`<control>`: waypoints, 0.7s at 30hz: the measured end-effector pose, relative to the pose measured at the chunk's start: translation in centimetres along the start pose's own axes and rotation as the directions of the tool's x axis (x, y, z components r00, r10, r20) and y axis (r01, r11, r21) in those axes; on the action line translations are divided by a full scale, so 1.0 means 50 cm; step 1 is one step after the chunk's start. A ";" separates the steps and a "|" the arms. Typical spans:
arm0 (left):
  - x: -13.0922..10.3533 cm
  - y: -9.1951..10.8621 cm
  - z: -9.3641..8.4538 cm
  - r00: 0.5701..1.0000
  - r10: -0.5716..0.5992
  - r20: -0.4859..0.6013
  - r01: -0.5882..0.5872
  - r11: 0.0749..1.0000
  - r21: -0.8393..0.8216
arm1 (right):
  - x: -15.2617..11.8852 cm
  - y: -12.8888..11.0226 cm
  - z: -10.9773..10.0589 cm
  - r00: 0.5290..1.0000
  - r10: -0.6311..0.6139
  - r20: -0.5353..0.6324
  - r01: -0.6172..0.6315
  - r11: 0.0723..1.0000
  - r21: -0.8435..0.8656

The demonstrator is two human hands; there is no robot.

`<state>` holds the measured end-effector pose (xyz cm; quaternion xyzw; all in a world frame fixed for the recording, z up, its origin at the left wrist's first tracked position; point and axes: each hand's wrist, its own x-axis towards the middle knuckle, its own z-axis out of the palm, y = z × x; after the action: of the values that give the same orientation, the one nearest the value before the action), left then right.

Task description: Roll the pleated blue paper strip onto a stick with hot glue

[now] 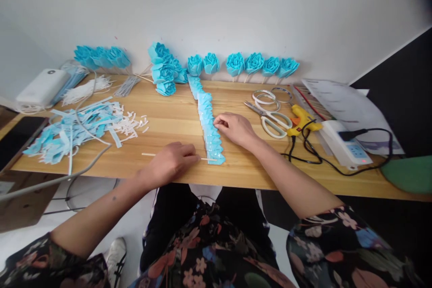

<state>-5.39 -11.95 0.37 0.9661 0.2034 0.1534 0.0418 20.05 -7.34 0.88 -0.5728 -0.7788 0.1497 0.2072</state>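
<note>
A long strip of overlapping blue pieces runs from the back of the table to its front edge. My left hand is closed on a thin wooden stick, which lies crosswise with its tip over the strip's near end. Thumb and fingers of my right hand are pinched together at the strip's right edge; whether they grip it is hard to see. Blue flowers on sticks lean along the wall, and more blue flowers are heaped just left of the strip's far end.
Left lie blue scraps, white clippings, white cords, a white power bank and a phone. To the right are scissors, tape rolls, a yellow glue gun and a power strip with black cable.
</note>
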 end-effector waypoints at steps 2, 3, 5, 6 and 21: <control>-0.004 0.001 0.007 1.000 -0.003 -0.015 0.003 1.000 0.015 | 0.003 -0.001 -0.004 0.999 -0.005 0.034 0.007 0.999 -0.037; -0.006 0.001 0.011 0.999 -0.011 -0.035 0.012 1.000 0.019 | 0.006 -0.002 -0.009 0.998 -0.017 0.064 0.021 0.998 -0.054; -0.010 0.000 0.020 0.996 -0.038 -0.085 0.041 0.999 0.023 | 0.011 -0.003 -0.027 0.987 -0.062 0.149 0.074 0.994 -0.079; -0.011 -0.001 0.023 0.993 -0.053 -0.106 0.055 0.998 0.020 | 0.012 -0.005 -0.040 0.978 -0.089 0.190 0.107 0.991 -0.086; -0.008 -0.004 0.009 0.967 -0.227 -0.114 0.175 0.920 -0.352 | -0.259 -0.072 -0.030 0.993 0.003 -0.121 0.007 0.996 0.087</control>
<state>-5.66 -11.93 -0.21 0.9037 0.2749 0.2546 0.2072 21.14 -20.79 1.91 -0.5703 -0.7583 0.1484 0.2788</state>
